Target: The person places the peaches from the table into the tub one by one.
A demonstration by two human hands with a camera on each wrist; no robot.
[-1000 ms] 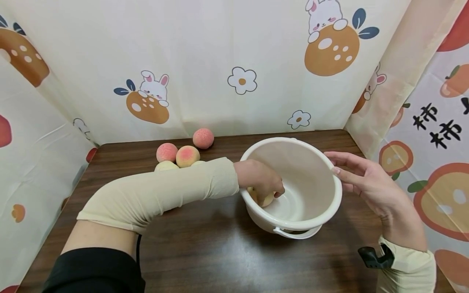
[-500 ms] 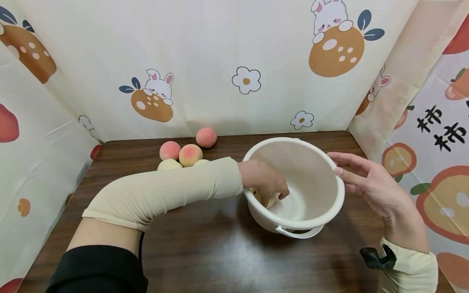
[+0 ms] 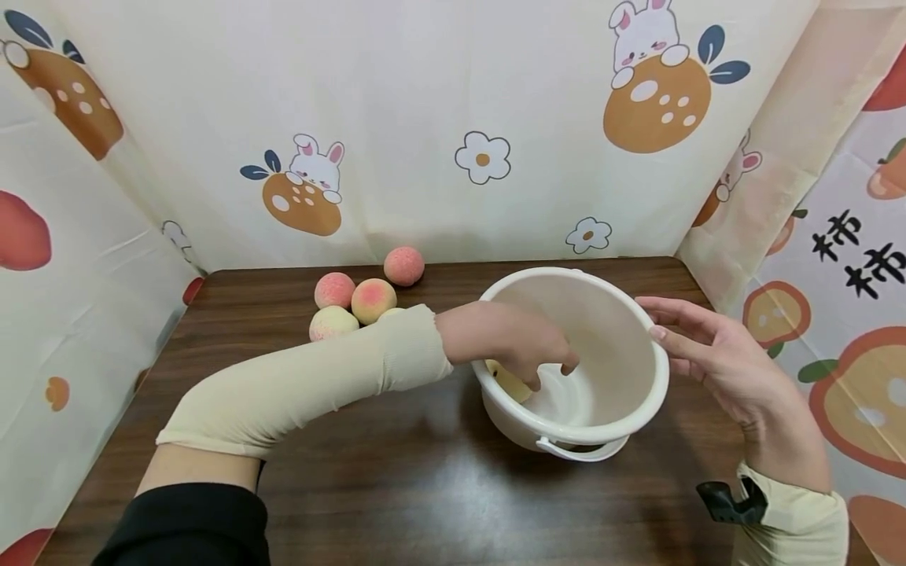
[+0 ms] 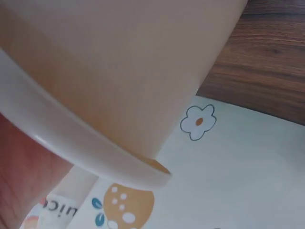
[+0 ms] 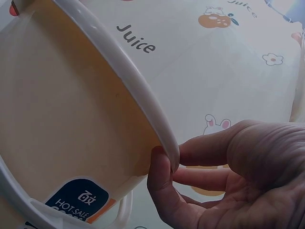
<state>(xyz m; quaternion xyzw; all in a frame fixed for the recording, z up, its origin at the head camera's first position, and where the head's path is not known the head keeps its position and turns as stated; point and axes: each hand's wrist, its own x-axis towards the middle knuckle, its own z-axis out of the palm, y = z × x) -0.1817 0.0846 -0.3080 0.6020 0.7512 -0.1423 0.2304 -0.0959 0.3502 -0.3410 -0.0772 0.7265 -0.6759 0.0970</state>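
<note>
Only the head view shows inside the white bucket [image 3: 576, 434], where a pale yellow fruit [image 3: 508, 383] lies low against the near left wall. Only the right wrist view shows the dark blue label [image 5: 78, 200] on the bucket's wall, printed with "HOT SALE", and how the right hand [image 3: 715, 354] grips: thumb and fingers lie on either side of the rim and pinch it at its right edge. The left wrist view is mostly bucket wall and rim, with a blurred part of the left hand [image 3: 517, 338] at its left edge.

The fruit in the bucket is smooth-looking, with a small dark mark on its left side. Part of it is hidden, and I cannot tell whether a second one lies there. The left hand reaches in over the left rim with its fingers apart and pointing down, just beside the fruit; whether a fingertip touches it I cannot tell.

The bucket stands upright on the brown table [image 3: 368, 479], its handle [image 3: 583, 452] hanging on the near side. To its far left are two pink peaches, a yellow peach [image 3: 373, 300] with a pink blush, a pale peach [image 3: 333, 323], and another mostly hidden by the left sleeve [image 3: 311, 385].
</note>
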